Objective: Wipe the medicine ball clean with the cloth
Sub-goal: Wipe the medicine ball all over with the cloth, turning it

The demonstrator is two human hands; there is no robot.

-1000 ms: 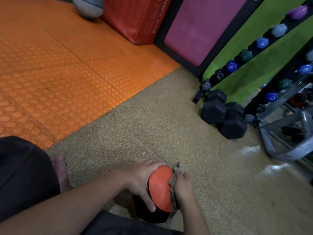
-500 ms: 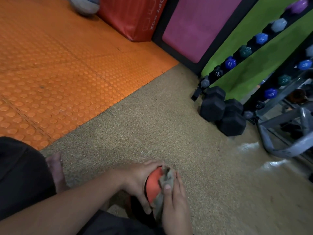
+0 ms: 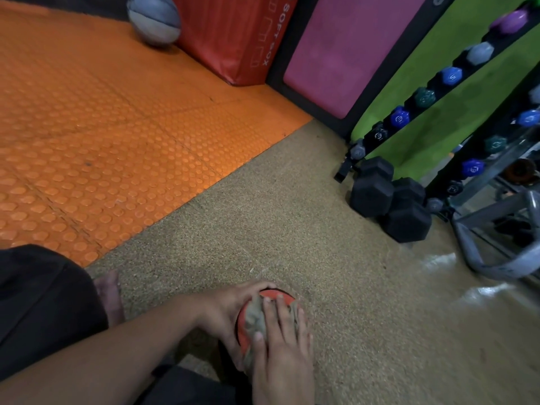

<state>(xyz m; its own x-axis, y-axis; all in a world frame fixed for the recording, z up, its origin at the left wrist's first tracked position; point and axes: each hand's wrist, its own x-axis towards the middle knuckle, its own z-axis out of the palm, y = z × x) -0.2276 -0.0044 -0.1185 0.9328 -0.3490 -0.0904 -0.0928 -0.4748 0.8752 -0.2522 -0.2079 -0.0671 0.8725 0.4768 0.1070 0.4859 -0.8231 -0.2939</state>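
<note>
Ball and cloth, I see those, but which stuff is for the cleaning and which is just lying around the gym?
For the cleaning:
ball, orange
cloth, pressed on the ball
right hand, flat on the cloth
left hand, steadying the ball

Just lying around:
grey ball
red soft box
black dumbbells
dumbbell rack

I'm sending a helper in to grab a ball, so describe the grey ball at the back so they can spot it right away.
Start at the orange studded floor mat and follow it to its far edge, where a red soft box stands. The grey ball rests on the mat against that box's left side. It is dull grey with paler panels, unlike the orange medicine ball being wiped.
</note>
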